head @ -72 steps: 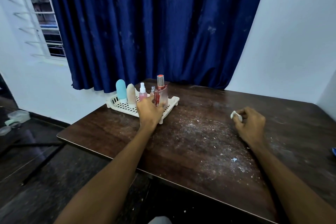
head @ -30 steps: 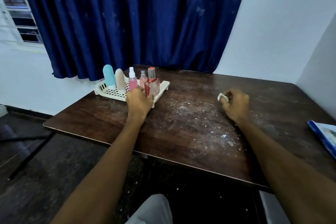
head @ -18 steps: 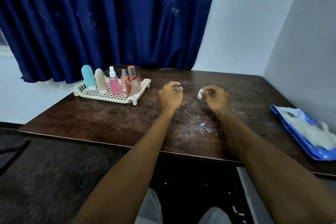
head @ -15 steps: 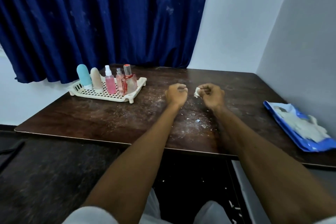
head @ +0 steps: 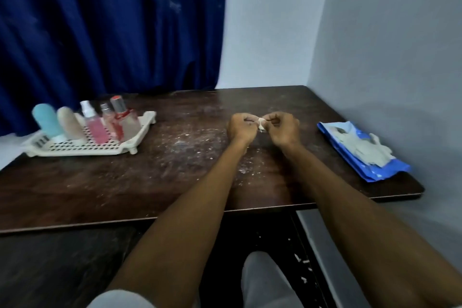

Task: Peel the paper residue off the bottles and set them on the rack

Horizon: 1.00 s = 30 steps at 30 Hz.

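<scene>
Several bottles stand in a white perforated rack (head: 75,149) at the table's far left: a light blue one (head: 47,119), a beige one (head: 68,122), a pink spray bottle (head: 94,126), a small pink one (head: 108,117) and a clear red-trimmed one (head: 126,122). Over the middle of the table my left hand (head: 242,126) and my right hand (head: 284,127) meet, both pinching a small wad of white paper residue (head: 261,124) between their fingertips.
A blue packet with pale wipes or gloves on it (head: 362,149) lies at the table's right edge, close to the side wall. White paper flecks are scattered over the dark wooden table (head: 150,182). A blue curtain hangs behind the rack.
My left hand let go of the clear bottle in the rack and came right to meet my right hand. Both now pinch the paper wad. The view swung to the right.
</scene>
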Available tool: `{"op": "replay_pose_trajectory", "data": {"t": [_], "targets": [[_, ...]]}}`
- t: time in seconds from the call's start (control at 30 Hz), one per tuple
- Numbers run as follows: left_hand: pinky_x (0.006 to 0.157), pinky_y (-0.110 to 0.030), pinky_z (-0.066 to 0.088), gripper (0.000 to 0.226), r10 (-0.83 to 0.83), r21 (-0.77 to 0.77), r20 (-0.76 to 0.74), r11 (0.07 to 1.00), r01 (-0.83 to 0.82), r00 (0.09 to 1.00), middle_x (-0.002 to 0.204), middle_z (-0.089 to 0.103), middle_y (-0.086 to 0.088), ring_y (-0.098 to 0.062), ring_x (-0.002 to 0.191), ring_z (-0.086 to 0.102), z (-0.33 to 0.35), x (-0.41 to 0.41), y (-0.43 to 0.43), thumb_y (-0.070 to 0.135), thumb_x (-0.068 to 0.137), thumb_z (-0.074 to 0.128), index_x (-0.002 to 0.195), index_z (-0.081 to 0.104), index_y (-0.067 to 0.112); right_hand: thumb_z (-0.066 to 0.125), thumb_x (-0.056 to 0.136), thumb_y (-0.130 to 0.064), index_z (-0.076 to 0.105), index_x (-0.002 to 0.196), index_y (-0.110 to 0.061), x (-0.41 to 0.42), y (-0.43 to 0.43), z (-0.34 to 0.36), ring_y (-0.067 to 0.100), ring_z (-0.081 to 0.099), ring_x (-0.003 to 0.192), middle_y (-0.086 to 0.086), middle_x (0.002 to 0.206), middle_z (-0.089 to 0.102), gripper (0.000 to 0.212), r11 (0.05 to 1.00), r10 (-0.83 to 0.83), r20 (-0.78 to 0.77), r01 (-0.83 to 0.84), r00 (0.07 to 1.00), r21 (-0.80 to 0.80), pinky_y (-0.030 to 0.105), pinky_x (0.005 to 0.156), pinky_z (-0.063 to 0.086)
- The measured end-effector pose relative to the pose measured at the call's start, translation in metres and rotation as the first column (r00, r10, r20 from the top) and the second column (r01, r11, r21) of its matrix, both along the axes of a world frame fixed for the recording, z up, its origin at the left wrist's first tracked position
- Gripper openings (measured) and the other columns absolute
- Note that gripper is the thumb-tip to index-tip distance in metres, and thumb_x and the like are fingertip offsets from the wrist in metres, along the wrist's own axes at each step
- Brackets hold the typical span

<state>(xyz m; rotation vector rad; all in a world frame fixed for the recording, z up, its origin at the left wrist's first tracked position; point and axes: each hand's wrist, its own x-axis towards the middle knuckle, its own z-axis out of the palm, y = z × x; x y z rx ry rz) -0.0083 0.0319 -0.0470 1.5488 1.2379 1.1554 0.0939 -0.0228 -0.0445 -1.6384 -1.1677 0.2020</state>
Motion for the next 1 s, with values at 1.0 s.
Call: {"op": "replay_pose_trajectory", "data": {"t": [1.0], "targets": [[0.092,-0.018,0.031,0.025,-0.332,-0.073,-0.364,0.941,0.329,0.87,0.115,0.072,-0.009,-0.03,0.115,0.059,0.075,0.122,-0.06,0.01,0.096,0.054,0.114,0.072,0.01,0.062,0.086,-0.012,0.075,0.096,-0.007,0.124,-0.09,0.092,0.033,0.068,0.091,0.013,0.092,0.075,0.018,0.886,-0.293,0.187,0.34,0.938,-0.316,0.033,0.083,0.048]]}}
